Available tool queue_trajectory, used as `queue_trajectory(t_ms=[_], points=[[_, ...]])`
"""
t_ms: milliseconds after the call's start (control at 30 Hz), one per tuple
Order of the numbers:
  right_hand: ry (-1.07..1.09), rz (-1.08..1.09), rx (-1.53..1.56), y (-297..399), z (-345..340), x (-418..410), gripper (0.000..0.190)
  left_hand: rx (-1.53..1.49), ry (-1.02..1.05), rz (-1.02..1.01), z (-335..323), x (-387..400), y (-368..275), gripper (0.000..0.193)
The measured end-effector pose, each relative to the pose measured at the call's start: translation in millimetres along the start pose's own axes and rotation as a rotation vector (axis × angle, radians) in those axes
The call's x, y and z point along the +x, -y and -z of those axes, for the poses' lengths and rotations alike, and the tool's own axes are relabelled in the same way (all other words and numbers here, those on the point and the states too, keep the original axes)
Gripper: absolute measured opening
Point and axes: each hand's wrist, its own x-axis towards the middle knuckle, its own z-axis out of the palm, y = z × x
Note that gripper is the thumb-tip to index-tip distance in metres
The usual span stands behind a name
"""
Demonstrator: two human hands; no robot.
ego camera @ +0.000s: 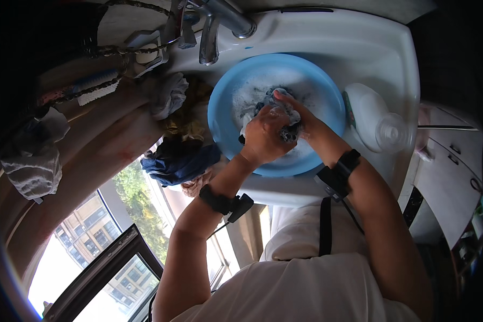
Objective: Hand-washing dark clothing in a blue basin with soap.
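A round light-blue plastic basin [219, 116] stands in the white washbasin, with foamy, soapy water [314, 94] inside. Over the foam, both my hands grip a dark, suds-covered wet cloth [289, 132]. My left hand [267, 133] is closed over the cloth from the left side, its fingers curled. My right hand [300, 112] presses against it from the right, thumb pointing up to the left; its other fingers are mostly hidden behind the cloth. Part of the cloth reaches down into the foam beyond the hands.
A metal faucet [233, 20] rises behind the basin. On the washbasin's right side lies a translucent white plastic bottle [368, 112]. Dark blue clothing [193, 163] is heaped at the left edge, near a grey cloth [173, 94]. A window frame [116, 265] is at lower left.
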Motion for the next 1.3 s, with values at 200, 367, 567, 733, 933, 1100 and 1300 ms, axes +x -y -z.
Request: queue_trajectory(t_ms=[200,367,567,733,933,1100,1300], points=[[0.024,0.127,-0.113,-13,-23,-23,0.038,-0.199,-0.195,-0.055,2,-7,-12,0.027],[0.049,0.107,-0.015,-17,-14,-9,0.043,-0.159,-0.435,-0.023,-12,-8,6,0.024],[-0.396,0.384,-1.317,-1,-43,-24,0.033,-0.379,-0.319,0.422,-7,-22,72,0.028],[-0.471,0.487,-2.097,0,-26,-37,0.033,-0.126,-0.199,0.434,-20,-41,107,0.065],[-0.333,0.349,-2.400,-17,10,-41,0.061,0.258,0.284,0.434,-53,-31,82,0.117],[-0.240,-0.158,-2.369,-15,10,-24,0.064,0.400,0.525,0.497,-91,-23,92,0.112],[-0.362,-0.196,-2.211,-18,78,10,0.051,0.327,0.648,0.550,-106,9,94,0.098]])
